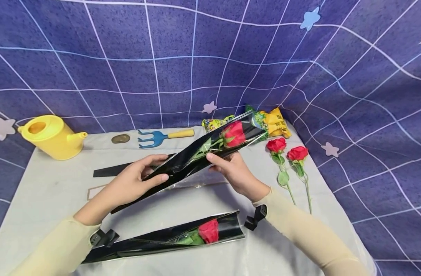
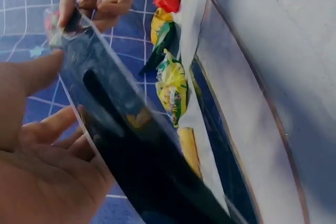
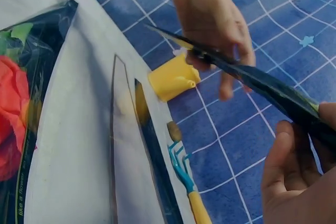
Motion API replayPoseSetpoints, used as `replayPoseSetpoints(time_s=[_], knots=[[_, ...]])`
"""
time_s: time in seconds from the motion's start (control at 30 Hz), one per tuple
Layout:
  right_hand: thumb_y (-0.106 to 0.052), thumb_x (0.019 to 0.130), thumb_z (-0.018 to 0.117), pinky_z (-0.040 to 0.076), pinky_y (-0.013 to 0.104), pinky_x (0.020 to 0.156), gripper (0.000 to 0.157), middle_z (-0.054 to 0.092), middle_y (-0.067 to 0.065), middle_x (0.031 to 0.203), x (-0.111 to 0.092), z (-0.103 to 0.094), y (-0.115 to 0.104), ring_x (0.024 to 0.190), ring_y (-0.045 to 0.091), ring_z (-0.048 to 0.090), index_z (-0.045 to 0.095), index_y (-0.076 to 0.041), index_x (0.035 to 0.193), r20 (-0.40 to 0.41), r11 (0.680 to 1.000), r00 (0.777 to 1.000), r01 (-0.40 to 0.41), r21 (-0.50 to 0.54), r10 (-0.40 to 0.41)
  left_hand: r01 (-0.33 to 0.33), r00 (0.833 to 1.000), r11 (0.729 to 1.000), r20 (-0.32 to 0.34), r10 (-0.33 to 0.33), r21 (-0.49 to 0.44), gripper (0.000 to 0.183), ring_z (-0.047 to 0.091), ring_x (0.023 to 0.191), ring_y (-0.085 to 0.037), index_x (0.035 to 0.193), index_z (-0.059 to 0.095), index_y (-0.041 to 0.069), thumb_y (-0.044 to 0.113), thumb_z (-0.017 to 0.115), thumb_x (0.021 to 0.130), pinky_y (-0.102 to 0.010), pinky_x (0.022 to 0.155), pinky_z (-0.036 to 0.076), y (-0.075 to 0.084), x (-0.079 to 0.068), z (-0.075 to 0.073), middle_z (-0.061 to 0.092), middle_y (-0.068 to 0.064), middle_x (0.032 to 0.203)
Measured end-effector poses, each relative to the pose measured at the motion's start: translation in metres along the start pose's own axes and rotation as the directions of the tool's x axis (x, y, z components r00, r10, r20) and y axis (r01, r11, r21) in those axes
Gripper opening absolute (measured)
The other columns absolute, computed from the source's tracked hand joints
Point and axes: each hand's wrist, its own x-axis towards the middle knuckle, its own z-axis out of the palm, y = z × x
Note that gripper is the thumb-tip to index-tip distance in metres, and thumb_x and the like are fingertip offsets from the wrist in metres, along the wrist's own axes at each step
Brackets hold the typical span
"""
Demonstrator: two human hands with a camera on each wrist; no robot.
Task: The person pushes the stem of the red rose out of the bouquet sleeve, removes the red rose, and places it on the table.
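against a blue-purple gridded backdrop (image 1: 169, 38), above the white surface (image 1: 58, 188), i see the left hand (image 1: 127, 184) and right hand (image 1: 237, 174) clamped on a raised black sleeve (image 1: 182, 165) around a red rose (image 1: 235, 134), best gripped lightly to avoid crushing.

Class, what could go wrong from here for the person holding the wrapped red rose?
The red rose with a green stem lies near the wide end of the black-and-clear plastic sleeve; tipping that end down might let it slide out. The left hand and right hand grip the sleeve, so squeezing harder could crease it. Lowered carelessly, it may crush the second black-wrapped red rose below.
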Motion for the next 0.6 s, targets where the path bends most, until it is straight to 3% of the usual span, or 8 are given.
replayPoseSetpoints(time_s=[0.13,0.2,0.33,0.47,0.6], knots=[[-0.016,0.087,0.068,0.050,0.037,0.076,0.025,0.060,0.010,0.096,-0.001,0.001,-0.001,0.077,0.018,0.057,0.059,0.000,0.104,0.005,0.997,1.000,-0.002,0.074,0.002,0.050,0.998,0.998,0.050,-0.048,-0.043,0.044,0.061,0.097,-0.014,0.125,0.057,0.015,0.034,0.068,0.086,-0.032,0.080,0.049,-0.006,0.000,-0.001,0.064,0.001,0.109],[-0.016,0.087,0.068,0.049,0.035,0.076,0.025,0.060,0.010,0.095,-0.001,0.003,0.000,0.077,0.018,0.057,0.059,0.001,0.104,0.020,0.993,1.000,-0.001,0.116,-0.001,0.064,0.997,0.996,0.050,-0.061,-0.066,0.040,0.063,0.089,-0.014,0.119,0.060,0.013,0.031,0.071,0.085,-0.030,0.076,0.050,-0.006,0.001,0.000,0.066,0.001,0.099],[-0.015,0.085,0.071,0.049,0.033,0.075,0.030,0.061,0.008,0.096,-0.001,0.012,0.005,0.080,0.017,0.059,0.058,-0.002,0.109,0.010,0.980,1.000,-0.005,0.199,0.003,0.053,0.998,0.996,0.018,-0.052,-0.071,0.034,0.064,0.080,-0.012,0.112,0.064,0.015,0.027,0.074,0.082,-0.027,0.070,0.050,-0.002,0.001,0.002,0.067,0.005,0.089],[-0.014,0.082,0.074,0.048,0.031,0.076,0.032,0.063,0.008,0.096,0.000,0.019,0.007,0.082,0.016,0.060,0.059,-0.002,0.108,-0.051,0.967,0.998,-0.031,0.252,0.045,0.018,1.000,0.999,-0.008,-0.018,-0.049,0.031,0.063,0.075,-0.012,0.110,0.065,0.018,0.027,0.074,0.082,-0.027,0.064,0.049,0.004,0.003,0.006,0.067,0.006,0.084],[-0.009,0.081,0.074,0.048,0.032,0.081,0.035,0.063,0.011,0.102,0.003,0.022,0.007,0.091,0.019,0.061,0.059,-0.002,0.112,-0.114,0.960,0.993,-0.009,0.279,0.043,0.027,1.000,1.000,-0.012,-0.027,-0.002,0.033,0.060,0.070,-0.012,0.113,0.064,0.021,0.034,0.072,0.083,-0.028,0.060,0.047,0.005,0.002,0.010,0.066,0.008,0.086]])
